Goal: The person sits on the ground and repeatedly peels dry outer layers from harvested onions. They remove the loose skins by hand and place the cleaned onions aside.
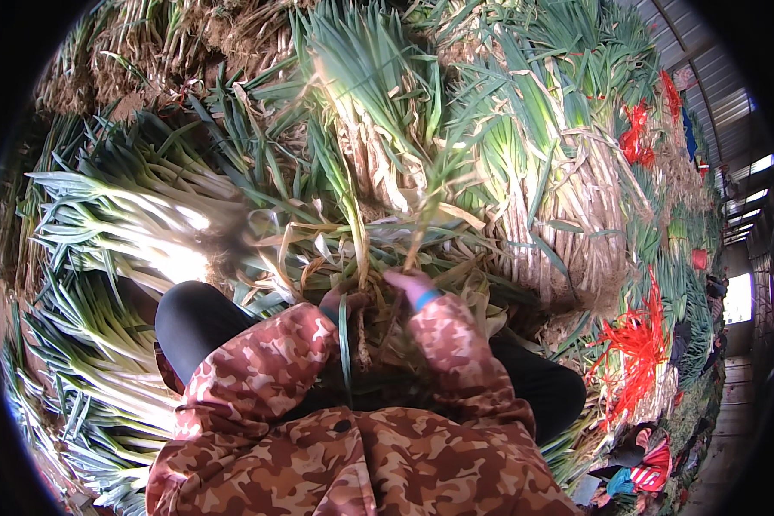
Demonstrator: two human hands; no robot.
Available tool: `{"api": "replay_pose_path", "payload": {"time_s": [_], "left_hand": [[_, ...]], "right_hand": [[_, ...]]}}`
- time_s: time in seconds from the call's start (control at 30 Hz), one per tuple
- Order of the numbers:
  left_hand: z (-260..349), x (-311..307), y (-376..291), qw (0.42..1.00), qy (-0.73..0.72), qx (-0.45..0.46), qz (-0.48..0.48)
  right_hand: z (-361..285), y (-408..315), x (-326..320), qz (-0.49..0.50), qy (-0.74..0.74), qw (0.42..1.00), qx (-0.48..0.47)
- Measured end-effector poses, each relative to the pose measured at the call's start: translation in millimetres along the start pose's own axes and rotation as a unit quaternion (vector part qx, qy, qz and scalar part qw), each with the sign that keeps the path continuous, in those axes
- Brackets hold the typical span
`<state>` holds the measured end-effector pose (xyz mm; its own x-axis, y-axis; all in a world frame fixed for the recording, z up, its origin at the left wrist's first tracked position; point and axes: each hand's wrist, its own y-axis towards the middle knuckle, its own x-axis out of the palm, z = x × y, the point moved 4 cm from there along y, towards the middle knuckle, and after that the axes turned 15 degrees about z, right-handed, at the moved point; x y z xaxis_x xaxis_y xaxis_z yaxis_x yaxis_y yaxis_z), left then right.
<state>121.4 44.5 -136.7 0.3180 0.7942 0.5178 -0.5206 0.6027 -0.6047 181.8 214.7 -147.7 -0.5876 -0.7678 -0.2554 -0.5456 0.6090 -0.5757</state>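
My left hand, partly hidden by its sleeve, is closed around a long green onion. The onion stands nearly upright, with green leaves above and roots hanging below the fingers. Just to its right, my right hand grips another onion stalk, which is blurred and leans away to the upper right. Dry, peeled leaves lie in a loose heap beyond both hands. Further ahead stands a bunch of unpeeled green onions with brownish, papery stems.
Cleaned white-stemmed green onions are stacked on the left beside my knee. On the right are dense bundles of untrimmed onions and red plastic ties. Another person is at the lower right.
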Motion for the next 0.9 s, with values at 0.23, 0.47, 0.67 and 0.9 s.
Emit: {"api": "replay_pose_path", "payload": {"time_s": [0.23,0.47,0.67,0.9], "left_hand": [[13.1,-17.1,14.0,0.894,0.418,0.138,0.088],[135.2,-54.2,-5.8,0.899,0.086,0.346,0.253],[40.6,-25.0,5.4,0.812,0.526,0.200,0.154],[-55.3,5.4,-1.0,0.994,-0.037,-0.068,-0.080]], "right_hand": [[-3.0,4.6,43.4,0.010,0.060,0.993,0.100],[3.4,41.7,-40.6,0.017,0.366,0.927,0.088],[33.0,32.0,-32.0,0.109,0.137,0.984,0.015],[32.2,7.2,37.1,0.017,0.089,0.988,-0.125]]}}
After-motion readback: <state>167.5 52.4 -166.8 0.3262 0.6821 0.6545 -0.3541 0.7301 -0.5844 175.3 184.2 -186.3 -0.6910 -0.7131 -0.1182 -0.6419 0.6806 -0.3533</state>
